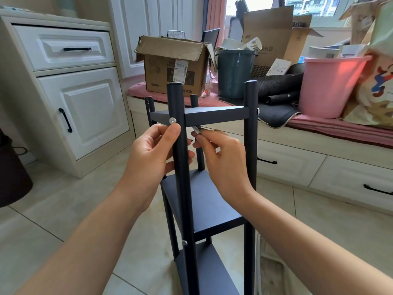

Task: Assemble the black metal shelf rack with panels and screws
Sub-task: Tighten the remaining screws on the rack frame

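Nearest the camera, the black shelf rack (204, 201) is seen standing upright on the tiled floor (63, 209). Its front left post (179, 158) is gripped by the left hand (153, 150), thumb just below a silver screw (172, 120). Beside it, a small silvery tool (196, 129), possibly a hex key, is pinched by the right hand (223, 158) under the top panel (214, 114). Farther back, a cardboard box (172, 64), a dark bucket (234, 71) and a pink bucket (329, 84) are set on the window seat (319, 124).

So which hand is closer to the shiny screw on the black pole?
Left. The left hand has its thumb right under the screw; the right hand is past the pole, holding a small metal tool.
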Tool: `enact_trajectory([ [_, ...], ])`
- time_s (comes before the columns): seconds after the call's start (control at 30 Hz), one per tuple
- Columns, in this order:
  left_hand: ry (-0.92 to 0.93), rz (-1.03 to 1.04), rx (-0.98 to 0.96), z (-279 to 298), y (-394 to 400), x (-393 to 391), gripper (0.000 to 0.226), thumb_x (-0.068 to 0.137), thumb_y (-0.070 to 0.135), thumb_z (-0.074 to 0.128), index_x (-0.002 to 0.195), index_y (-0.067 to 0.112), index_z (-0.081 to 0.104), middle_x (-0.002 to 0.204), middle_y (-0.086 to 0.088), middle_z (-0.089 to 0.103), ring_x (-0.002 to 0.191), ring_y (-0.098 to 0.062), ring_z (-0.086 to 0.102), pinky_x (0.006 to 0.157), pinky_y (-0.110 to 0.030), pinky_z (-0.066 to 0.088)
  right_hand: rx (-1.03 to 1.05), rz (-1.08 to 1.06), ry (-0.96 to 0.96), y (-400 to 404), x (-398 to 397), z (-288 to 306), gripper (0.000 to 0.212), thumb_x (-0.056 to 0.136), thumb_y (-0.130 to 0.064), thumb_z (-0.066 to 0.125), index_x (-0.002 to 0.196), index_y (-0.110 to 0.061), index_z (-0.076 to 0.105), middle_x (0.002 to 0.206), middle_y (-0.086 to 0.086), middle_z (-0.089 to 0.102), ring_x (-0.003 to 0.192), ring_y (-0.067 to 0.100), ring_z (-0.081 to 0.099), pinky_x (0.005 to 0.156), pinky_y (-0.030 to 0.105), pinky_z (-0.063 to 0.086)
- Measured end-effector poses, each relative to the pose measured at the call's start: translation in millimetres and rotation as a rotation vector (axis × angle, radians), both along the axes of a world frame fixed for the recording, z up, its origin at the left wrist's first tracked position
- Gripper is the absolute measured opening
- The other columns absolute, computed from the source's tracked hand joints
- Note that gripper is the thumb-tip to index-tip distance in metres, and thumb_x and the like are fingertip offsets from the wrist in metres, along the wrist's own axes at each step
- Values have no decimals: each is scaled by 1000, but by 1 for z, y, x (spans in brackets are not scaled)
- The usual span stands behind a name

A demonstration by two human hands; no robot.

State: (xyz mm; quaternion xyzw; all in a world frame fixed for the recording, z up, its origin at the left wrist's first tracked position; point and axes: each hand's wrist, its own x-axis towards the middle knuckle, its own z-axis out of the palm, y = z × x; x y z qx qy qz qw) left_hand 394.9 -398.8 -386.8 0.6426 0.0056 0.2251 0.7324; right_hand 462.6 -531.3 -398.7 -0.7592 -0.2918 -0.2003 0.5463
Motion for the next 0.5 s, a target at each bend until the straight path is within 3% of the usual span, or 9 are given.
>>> enact_trajectory([
  [0.3, -1, 4, 17, 1, 0, -2, 34, 84, 49, 64, 96, 18, 65, 91, -6, 76, 80, -28, 74, 72, -37, 61, 68, 27, 20, 7, 3, -6, 16, 95, -13, 63, 98, -14, 79, 87, -5, 75, 87, 22, 66, 81, 44, 51],
  [0.5, 1, 11, 50, 0, -1, -5, 37, 83, 50, 63, 99, 17, 65, 94, -7, 76, 83, -29, 76, 74, -37, 63, 43, 9, -103, 12, 7, -14, 13, 93, -10, 66, 94, -8, 79, 81, -1, 74, 79, 18, 55, 76, 38, 48],
])
